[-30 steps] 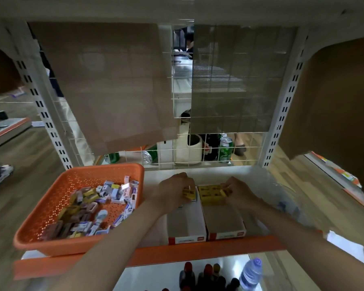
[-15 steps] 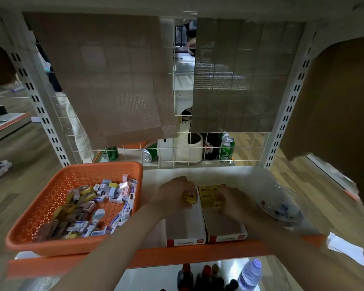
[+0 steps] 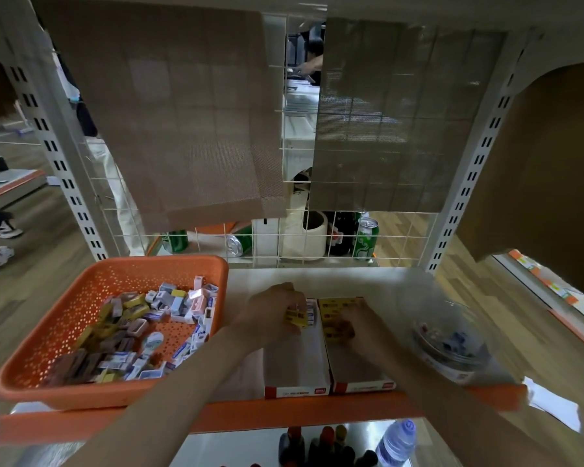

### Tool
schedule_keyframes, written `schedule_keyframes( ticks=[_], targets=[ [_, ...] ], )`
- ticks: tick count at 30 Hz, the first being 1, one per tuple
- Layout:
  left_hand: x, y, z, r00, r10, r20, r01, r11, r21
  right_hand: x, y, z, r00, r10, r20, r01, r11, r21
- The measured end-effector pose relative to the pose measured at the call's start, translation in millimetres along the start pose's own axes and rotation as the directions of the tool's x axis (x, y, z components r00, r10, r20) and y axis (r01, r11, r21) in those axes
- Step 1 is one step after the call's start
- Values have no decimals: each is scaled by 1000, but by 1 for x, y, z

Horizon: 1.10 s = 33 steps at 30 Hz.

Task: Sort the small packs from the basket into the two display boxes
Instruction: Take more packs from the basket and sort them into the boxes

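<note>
The small yellow cardboard pack (image 3: pixel 295 319) is pinched in the fingers of the left hand (image 3: pixel 275 311), over the far end of the left white cardboard display box (image 3: pixel 297 365). By its look it is light, stiff and easily crushed at the corners, and its printed skin is likely a little slick. It is best taken by its two broad faces with thumb and fingertips and set down on edge, with no squeezing.

Just beside it, what looks like a white and blue pack (image 3: pixel 311 314) stands at the back of that box. The right white cardboard display box (image 3: pixel 359 369) lies touching the left one and has a row of yellow packs (image 3: pixel 338 306) at its far end. The right hand (image 3: pixel 353 326) lies over these, but it is blurred, and I cannot tell whether its fingers hold a pack or only press on the row.

The rest of the mixed small packs (image 3: pixel 142 328), yellow, white, blue and brown, lie heaped loose in the orange perforated plastic basket (image 3: pixel 91 281) to the left of the boxes. Loose like that, they should slide and tip when one is picked out.

All of this stands on a white shelf (image 3: pixel 317 278) with an orange front edge (image 3: pixel 284 412). A clear plastic tub (image 3: pixel 452 348) holding small bits stands to the right. Behind is a white wire grid (image 3: pixel 317 237) hung with brown mesh mats (image 3: pixel 182 123), with green drink cans (image 3: pixel 364 241) beyond it. A clear water bottle (image 3: pixel 397 443) stands on the level below.
</note>
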<state>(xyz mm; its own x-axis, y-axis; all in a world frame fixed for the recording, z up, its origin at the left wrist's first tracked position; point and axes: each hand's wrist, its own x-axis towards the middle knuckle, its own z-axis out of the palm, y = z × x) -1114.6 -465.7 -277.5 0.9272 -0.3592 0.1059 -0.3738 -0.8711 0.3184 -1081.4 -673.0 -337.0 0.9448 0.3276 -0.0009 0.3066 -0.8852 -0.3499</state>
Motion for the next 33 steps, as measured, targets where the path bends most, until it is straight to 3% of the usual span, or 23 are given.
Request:
schedule_keyframes(
  ticks=[17,20,22,25,29,33],
  targets=[
    [-5,1,2,1000,-21,1,21,997,-69,-15,-17,-12,993,-2,-121,-9,996,-91],
    [-4,5,0,999,-33,-28,30,992,-124,-11,-29,-31,981,-67,-183,98,981,168],
    [-3,10,-2,997,-79,-15,72,963,-258,-6,-34,-38,977,-141,-163,190,917,349],
    [-1,19,-5,996,-84,-13,75,942,-328,-3,-37,-40,977,-186,-101,210,907,365],
    [-4,26,-7,997,-48,-52,34,971,-236,-4,-40,-35,977,-192,-89,211,921,328],
    [-7,25,-8,998,-42,-48,30,973,-227,-9,-41,-39,979,-161,-122,197,893,405]
  ],
)
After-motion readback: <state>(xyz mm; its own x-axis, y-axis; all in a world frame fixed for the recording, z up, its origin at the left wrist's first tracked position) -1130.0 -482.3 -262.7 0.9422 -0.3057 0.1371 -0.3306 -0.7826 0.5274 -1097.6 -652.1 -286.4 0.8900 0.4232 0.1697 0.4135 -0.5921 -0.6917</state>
